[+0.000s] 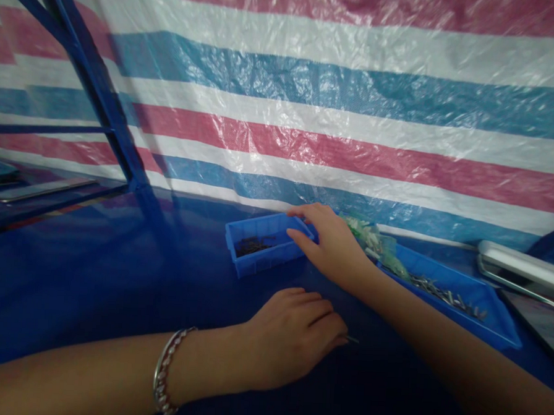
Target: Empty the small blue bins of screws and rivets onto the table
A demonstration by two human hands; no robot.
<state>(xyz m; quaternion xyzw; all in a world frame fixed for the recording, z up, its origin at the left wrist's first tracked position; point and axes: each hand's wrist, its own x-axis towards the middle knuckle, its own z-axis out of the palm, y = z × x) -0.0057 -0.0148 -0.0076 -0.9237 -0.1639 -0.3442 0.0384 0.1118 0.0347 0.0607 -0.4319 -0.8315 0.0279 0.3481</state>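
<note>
Reaching across the tabletop (115, 273), the right hand (335, 248) rests open-fingered on the small blue tray (263, 241) rim — light, rigid plastic. The left hand (293, 344) grip pinches what looks like a thin metal pin (352, 339) — slippery, easily dropped.

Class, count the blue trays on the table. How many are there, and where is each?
2. A small tray lies under the right hand's fingertips; a longer tray lies to its right, beyond the right forearm. Others may be hidden.
</note>
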